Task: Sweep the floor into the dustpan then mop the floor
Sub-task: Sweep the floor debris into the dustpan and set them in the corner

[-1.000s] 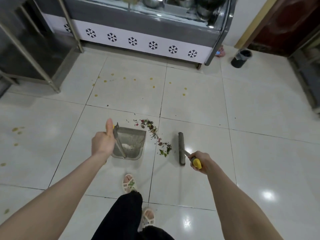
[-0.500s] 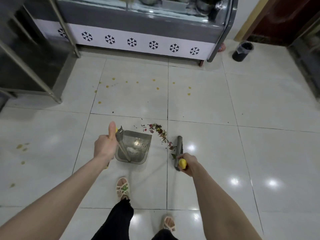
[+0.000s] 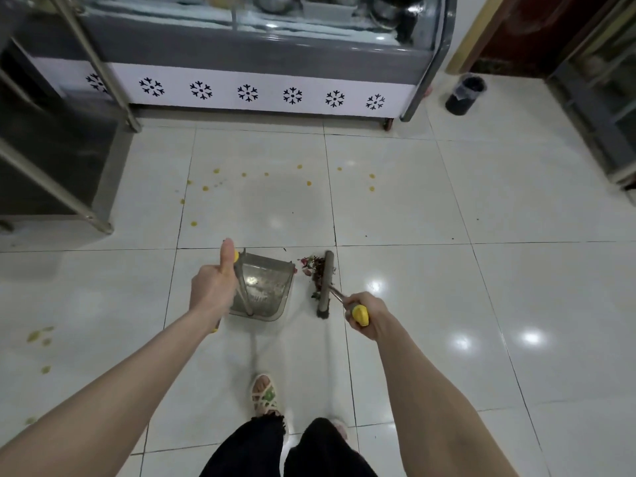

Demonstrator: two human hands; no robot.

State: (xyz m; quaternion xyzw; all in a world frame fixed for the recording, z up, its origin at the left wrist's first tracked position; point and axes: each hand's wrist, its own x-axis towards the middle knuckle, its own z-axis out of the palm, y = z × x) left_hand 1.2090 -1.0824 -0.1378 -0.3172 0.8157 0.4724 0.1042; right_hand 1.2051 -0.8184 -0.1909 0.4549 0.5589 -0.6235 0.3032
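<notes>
Beside the grey dustpan (image 3: 266,287), reddish debris (image 3: 316,268) touches the broom (image 3: 325,282).

We stand in a food shop or eatery kitchen. We see a glass-fronted chilled display case (image 3: 254,63) holding metal bowls (image 3: 272,1), steel racks (image 3: 51,132), and glossy white floor tiles (image 3: 481,304).

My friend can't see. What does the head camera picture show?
The right hand holds a broom beside a scrap pile, and the left hand holds the dustpan next to it. Yellow spots dot the white tiles before a counter.
</notes>
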